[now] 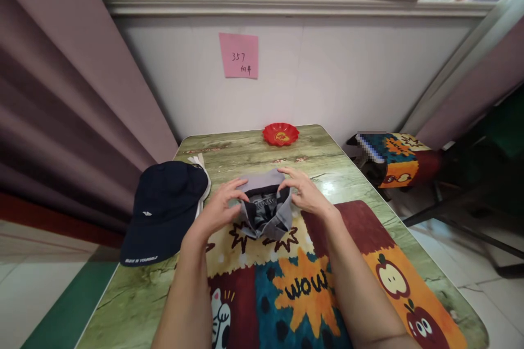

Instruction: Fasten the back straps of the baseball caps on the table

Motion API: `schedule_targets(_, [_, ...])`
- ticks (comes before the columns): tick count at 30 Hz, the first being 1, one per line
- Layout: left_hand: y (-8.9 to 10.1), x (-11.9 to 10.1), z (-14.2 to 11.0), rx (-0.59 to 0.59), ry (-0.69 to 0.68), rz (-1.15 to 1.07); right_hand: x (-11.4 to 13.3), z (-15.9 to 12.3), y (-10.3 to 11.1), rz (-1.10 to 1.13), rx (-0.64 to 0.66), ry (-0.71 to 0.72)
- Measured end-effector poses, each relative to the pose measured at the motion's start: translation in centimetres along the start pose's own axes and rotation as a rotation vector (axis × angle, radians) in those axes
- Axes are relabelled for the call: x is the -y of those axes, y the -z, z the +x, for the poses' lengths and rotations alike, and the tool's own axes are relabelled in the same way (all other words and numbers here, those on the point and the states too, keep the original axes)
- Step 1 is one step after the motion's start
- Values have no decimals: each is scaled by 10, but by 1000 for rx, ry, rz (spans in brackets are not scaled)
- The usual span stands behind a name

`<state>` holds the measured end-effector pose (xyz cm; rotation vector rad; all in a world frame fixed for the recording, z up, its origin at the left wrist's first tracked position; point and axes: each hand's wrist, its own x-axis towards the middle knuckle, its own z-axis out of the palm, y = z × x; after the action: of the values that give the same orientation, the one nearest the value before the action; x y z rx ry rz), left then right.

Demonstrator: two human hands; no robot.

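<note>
A grey baseball cap [268,229] is held between my two hands above the patterned mat, its dark inside opening turned up toward me. My left hand [223,204] grips the left side of its rim, thumb toward the inside. On the other side, my right hand [305,191] pinches the right edge near the grey brim, which points away from me. A navy blue cap [170,202] lies at the left edge of the table, on top of something white that shows only partly.
The green marbled table [241,158] carries a colourful printed mat [282,267] and a red scalloped dish [280,134] at the far edge. A pink note [240,55] is stuck to the wall. A cloth-covered stool [399,158] stands at right.
</note>
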<state>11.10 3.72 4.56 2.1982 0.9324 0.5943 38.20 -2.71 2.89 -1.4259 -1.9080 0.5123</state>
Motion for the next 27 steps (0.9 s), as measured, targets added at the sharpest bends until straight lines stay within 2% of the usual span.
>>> schedule_targets(2, [8,-14,-5,-86,-5,-342,11,-1,8,249,-127,22])
schedule_targets(5, [10,-29,-9,-339,70,-793,28,-1,14,551,-291,-75])
schedule_targets(7, [4,-31,-5,-445,136,-956,33,1,11,665,-343,-155])
schedule_targets(10, [-14,-20,7,-457,241,-1016,24,6,-4,705,-379,-214])
schedule_targets(13, [-33,3,19,-428,359,-886,-1,10,-21,484,-395,-252])
schedule_targets(16, [-43,24,24,-560,465,-557,-25,8,-32,150,-383,-396])
schedule_targets(18, [-45,30,25,-650,440,-332,-32,7,-33,-19,-450,-420])
schedule_targets(19, [-46,30,25,-655,386,-239,-32,7,-32,-75,-485,-388])
schedule_targets(21, [-49,26,26,-592,233,-79,-26,8,-31,-140,-482,-280])
schedule_targets(23, [-57,20,27,-487,112,73,-19,10,-34,-174,-383,-175])
schedule_targets(25, [-71,16,26,-376,84,207,-13,11,-43,-210,-252,-115])
schedule_targets(27, [-87,18,26,-243,117,292,-12,11,-56,-240,-119,-123])
